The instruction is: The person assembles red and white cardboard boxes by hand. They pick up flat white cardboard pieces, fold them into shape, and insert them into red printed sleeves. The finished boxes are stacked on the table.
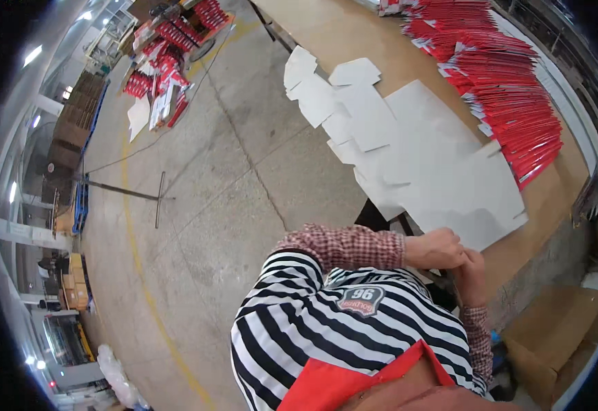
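My left hand [433, 248] and my right hand [471, 275] meet in front of my body at the near edge of the table. The fingers of both are closed and pressed together, and whatever they may hold is too small or hidden to make out. Just beyond them lie overlapping white die-cut cardboard sheets [443, 161], with flaps and slits, spread along the table's left side. Some of these sheets overhang the table edge. The nearest sheet's corner reaches almost to my fingers.
A long row of red-and-white folded flat packages [508, 89] leans along the right of the brown tabletop [549, 198]. An open cardboard box [552, 335] stands below right. Red packages [165, 68] are heaped far left, near a metal stand [158, 198] on the concrete floor.
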Demonstrator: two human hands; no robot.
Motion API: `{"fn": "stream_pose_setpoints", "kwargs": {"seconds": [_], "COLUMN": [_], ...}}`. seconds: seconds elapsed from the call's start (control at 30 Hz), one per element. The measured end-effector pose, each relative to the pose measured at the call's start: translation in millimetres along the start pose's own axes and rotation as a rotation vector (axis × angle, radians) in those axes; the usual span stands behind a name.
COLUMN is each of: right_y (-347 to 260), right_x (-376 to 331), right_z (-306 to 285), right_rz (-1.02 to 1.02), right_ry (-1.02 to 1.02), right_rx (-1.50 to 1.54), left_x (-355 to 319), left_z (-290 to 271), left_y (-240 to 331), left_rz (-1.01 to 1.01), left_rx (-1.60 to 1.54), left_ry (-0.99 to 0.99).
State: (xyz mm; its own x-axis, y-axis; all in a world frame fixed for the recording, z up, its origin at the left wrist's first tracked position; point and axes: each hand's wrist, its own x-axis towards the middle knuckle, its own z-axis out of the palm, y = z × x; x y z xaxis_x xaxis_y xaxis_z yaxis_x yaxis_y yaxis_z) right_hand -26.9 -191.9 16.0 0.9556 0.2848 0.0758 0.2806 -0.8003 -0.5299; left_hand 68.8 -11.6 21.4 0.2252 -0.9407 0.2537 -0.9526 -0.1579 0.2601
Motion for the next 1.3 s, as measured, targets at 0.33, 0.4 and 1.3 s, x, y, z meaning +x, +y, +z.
{"fn": "stream_pose_setpoints", "kwargs": {"seconds": [0.33,0.4,1.3], "right_y": [6,-3,10], "right_x": [-10,-11,-77], "right_z": [50,44,-62], "right_rz": [0.006,0.087,0.152], "right_ry": [0.14,0.114,0.63], "right_rx": [-0.195,-0.254,-0.18], "left_x": [-287,-250,-159], "left_z": [140,145,-89], "left_y": [-268,-253,-394], "left_rz": [-0.92,-0.775,-0.995], "left_rx": [-1.821,-2.015,-0.961], "left_ry": [1.733,1.607,1.064]}}
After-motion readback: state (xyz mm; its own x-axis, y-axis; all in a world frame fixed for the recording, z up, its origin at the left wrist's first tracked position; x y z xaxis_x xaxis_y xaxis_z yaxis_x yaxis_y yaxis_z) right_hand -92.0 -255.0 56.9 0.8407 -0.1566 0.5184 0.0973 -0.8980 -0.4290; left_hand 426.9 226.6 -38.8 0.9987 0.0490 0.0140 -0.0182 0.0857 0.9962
